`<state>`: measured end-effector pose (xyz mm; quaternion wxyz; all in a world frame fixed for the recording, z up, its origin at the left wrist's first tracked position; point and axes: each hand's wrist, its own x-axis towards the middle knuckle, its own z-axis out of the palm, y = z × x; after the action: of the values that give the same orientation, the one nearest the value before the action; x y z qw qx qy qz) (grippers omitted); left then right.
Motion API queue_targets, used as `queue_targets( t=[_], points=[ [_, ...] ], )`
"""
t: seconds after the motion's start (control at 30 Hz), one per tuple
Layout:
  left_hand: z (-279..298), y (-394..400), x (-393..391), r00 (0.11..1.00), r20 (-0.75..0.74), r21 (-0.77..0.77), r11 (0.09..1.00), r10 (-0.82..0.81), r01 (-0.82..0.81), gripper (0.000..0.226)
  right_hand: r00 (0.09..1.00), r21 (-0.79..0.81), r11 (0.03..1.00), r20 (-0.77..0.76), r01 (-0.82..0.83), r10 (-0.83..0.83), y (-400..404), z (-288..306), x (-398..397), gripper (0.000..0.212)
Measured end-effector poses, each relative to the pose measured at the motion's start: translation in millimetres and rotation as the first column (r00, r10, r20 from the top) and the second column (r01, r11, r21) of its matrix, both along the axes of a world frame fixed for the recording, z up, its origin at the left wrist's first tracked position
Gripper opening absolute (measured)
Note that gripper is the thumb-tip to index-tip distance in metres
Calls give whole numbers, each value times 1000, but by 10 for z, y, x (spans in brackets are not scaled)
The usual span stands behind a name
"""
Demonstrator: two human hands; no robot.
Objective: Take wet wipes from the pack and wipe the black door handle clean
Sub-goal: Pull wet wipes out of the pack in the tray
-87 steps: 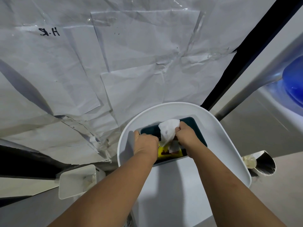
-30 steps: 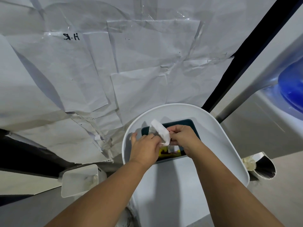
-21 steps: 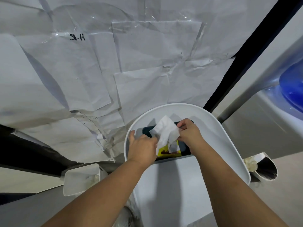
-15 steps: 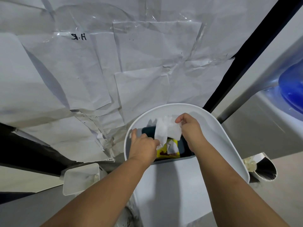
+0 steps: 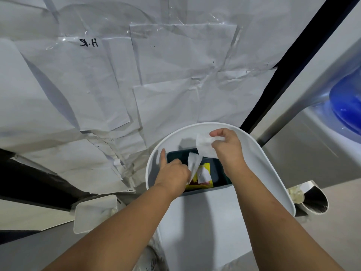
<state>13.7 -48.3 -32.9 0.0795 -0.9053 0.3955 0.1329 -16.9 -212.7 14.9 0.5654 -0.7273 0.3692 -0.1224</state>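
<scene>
A dark teal wet wipes pack point(image 5: 216, 173) with a yellow label lies in a white tray point(image 5: 259, 159). My right hand point(image 5: 227, 147) pinches a white wet wipe point(image 5: 205, 146) and holds it up above the pack's far end. My left hand point(image 5: 172, 174) sits on the pack's left side with its index finger stretched out. Its thumb side grips a second white wipe point(image 5: 193, 163) that stands up from it. Another bit of wipe point(image 5: 203, 174) sticks out of the pack's opening. I cannot make out a black door handle.
Crumpled white paper sheets point(image 5: 166, 75) taped together cover the wall ahead. A black strip point(image 5: 293, 61) runs diagonally at the upper right. A small white box point(image 5: 93, 214) sits lower left, a shiny metal cup point(image 5: 310, 198) lower right, and a blue object point(image 5: 347, 106) at the right edge.
My right hand has lifted its wipe up and to the right, clear of the pack. A second wipe now stands up beside my left hand, which has stayed on the pack.
</scene>
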Motion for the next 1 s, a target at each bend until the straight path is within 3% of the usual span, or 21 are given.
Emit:
queue_targets(
  t=[0.2, 0.3, 0.4, 0.6, 0.77, 0.9, 1.0],
  points=[
    [55, -36, 1, 993, -95, 72, 995, -68, 75, 26, 991, -16, 1000, 134, 20, -18, -3, 89, -42, 41],
    [38, -14, -20, 995, -95, -137, 990, -1, -12, 31, 994, -10, 1000, 108, -7, 8, 26, 44, -50, 44],
    [10, 24, -3, 984, -138, -343, 927, 109, -150, 32, 998, 34, 999, 61, 3, -5, 40, -53, -86, 46],
    [-2, 62, 109, 938, -298, -416, 861, 176, -293, 35, 1000, 77, 997, -10, 20, -20, 31, -170, -87, 47],
    [22, 70, 85, 927, -305, -360, 874, 220, -326, 41, 980, 30, 991, -148, -134, 137, 132, -335, -97, 49],
    [-3, 80, 32, 936, -270, -380, 868, 225, -319, 28, 819, -135, 899, -485, -416, 306, 204, -479, -139, 52],
    [-56, 80, 38, 938, -255, -458, 826, 232, -329, 25, 860, -121, 921, -419, -369, 290, 181, -438, -141, 58]
  ],
)
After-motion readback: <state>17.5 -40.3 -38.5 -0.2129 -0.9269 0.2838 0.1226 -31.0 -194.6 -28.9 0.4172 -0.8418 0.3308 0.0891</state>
